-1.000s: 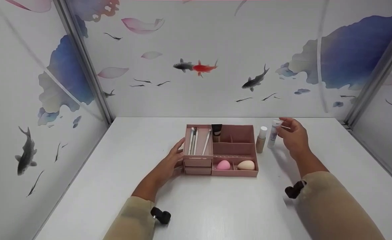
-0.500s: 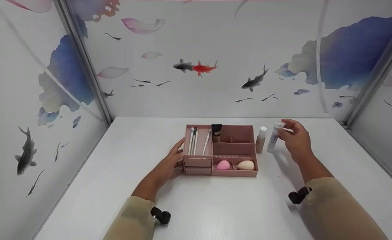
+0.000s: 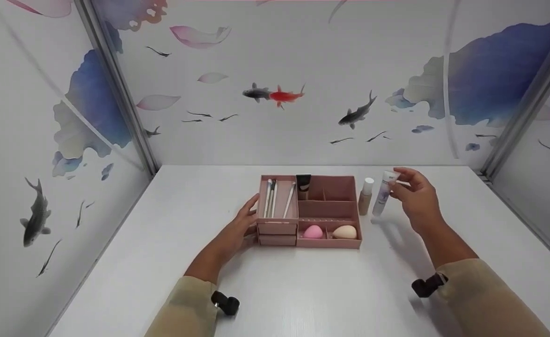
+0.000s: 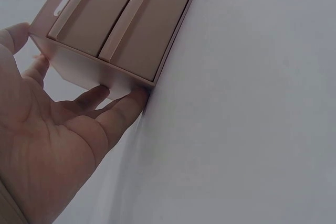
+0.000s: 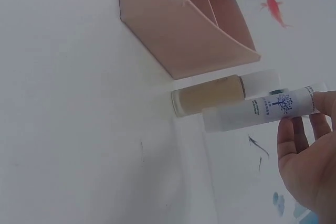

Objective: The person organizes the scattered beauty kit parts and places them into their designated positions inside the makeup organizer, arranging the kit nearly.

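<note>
My right hand [image 3: 417, 199] pinches the upper end of a white squeeze tube [image 3: 383, 193], its cap pointing down just over the table. A tree print shows on the tube in the right wrist view. Left of it a foundation bottle [image 3: 365, 196] with a white cap stands beside the pink makeup organizer [image 3: 328, 243]. My left hand [image 4: 58, 129] rests its fingertips against the organizer's left side, near the two drawers [image 4: 142, 30], with the fingers fairly straight.
In the organizer lie several makeup brushes [image 3: 271, 199], a black-capped tube [image 3: 304, 186], a pink makeup sponge [image 3: 313, 231] and a beige makeup sponge [image 3: 345, 232]. Painted wall panels [image 3: 279, 140] enclose the white table [image 3: 303, 290] at the back and sides.
My right hand has shifted slightly right and toward me while the tube's lower end has swung down and left. My left hand and the organizer have stayed put.
</note>
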`<state>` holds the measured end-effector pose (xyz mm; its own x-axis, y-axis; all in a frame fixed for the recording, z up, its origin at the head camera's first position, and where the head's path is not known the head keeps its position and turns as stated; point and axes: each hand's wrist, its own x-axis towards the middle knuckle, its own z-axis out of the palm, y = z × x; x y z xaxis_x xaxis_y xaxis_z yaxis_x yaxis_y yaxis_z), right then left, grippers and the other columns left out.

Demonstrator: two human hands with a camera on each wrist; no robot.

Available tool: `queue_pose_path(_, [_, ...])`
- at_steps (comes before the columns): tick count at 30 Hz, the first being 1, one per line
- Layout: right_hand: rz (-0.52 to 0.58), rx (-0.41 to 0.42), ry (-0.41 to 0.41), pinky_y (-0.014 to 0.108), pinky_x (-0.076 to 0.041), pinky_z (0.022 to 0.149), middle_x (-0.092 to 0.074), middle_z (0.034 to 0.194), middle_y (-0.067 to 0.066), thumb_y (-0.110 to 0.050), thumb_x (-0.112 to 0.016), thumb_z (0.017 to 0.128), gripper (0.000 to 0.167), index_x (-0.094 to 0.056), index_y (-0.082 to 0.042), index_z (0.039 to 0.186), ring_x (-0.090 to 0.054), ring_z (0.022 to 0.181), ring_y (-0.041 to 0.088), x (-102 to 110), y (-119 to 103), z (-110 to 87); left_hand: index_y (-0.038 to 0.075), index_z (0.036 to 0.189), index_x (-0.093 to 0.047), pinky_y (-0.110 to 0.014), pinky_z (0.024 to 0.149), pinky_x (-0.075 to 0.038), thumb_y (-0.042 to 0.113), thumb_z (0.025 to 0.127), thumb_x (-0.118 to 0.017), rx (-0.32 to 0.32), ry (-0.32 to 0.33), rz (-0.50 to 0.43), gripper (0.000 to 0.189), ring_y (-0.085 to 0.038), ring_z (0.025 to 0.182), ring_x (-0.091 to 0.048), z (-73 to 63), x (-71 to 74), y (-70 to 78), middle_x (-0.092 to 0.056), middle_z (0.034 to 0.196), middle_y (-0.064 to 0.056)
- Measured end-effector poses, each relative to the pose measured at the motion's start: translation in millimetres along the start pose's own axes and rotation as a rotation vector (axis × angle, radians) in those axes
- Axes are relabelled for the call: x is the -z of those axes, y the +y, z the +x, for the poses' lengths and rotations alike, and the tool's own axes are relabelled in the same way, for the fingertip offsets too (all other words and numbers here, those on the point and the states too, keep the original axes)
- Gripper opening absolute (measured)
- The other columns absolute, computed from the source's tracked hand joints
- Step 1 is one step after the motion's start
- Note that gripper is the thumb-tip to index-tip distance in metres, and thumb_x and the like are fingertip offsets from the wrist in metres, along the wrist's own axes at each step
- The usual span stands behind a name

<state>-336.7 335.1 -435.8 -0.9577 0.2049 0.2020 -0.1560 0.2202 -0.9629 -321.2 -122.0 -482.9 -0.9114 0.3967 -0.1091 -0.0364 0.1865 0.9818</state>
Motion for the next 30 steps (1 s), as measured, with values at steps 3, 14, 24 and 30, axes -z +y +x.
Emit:
queue_pose_path(3, [0.028, 0.011, -0.011, 0.017, -0.059, 0.094, -0.06, 0.13, -0.006, -0.019, -0.066, 0.107, 0.047, -0.055, -0.015, 0.153, -0.065, 0.12, 0.007, -2.6, -5.6, -5.6, 0.068, 0.16, -0.019, -0.067, 0.13, -0.025, 0.054, 0.111, -0.04, -0.002, -0.006, -0.003, 0.055, -0.048, 0.163, -0.027, -0.7, 1.0, -0.2, -0.019, 0.179, -0.007])
queue_pose_path(14, [0.111, 0.023, -0.014, 0.016, -0.059, 0.095, -0.061, 0.132, -0.004, -0.02, -0.068, 0.106, 0.045, -0.058, -0.016, 0.15, -0.066, 0.122, 0.009, -10.6, -26.4, -13.9, 0.068, 0.161, -0.018, -0.065, 0.131, -0.026, 0.054, 0.112, -0.04, -0.013, -0.027, -0.028, 0.055, -0.049, 0.164, -0.023, -2.7, 2.3, -0.7, -0.016, 0.179, -0.007])
queue_pose_path(24, [0.297, 0.021, -0.027, 0.02, -0.061, 0.093, -0.061, 0.131, -0.001, -0.017, -0.072, 0.104, 0.042, -0.061, -0.021, 0.144, -0.067, 0.12, 0.015, -35.0, -44.5, -9.5, 0.069, 0.159, -0.02, -0.066, 0.13, -0.026, 0.054, 0.111, -0.041, -0.008, -0.017, -0.023, 0.054, -0.048, 0.163, -0.027, 0.5, 2.4, -1.7, -0.019, 0.179, -0.006])
queue_pose_path(30, [0.294, 0.05, -0.058, 0.024, -0.061, 0.096, -0.062, 0.13, 0.002, -0.013, -0.069, 0.105, 0.037, -0.063, -0.02, 0.14, -0.068, 0.118, 0.013, -56.7, -47.5, -5.8, 0.069, 0.159, -0.02, -0.067, 0.13, -0.025, 0.053, 0.112, -0.04, -0.014, -0.025, -0.018, 0.054, -0.047, 0.164, -0.024, 2.1, 2.7, -2.6, -0.018, 0.18, -0.005])
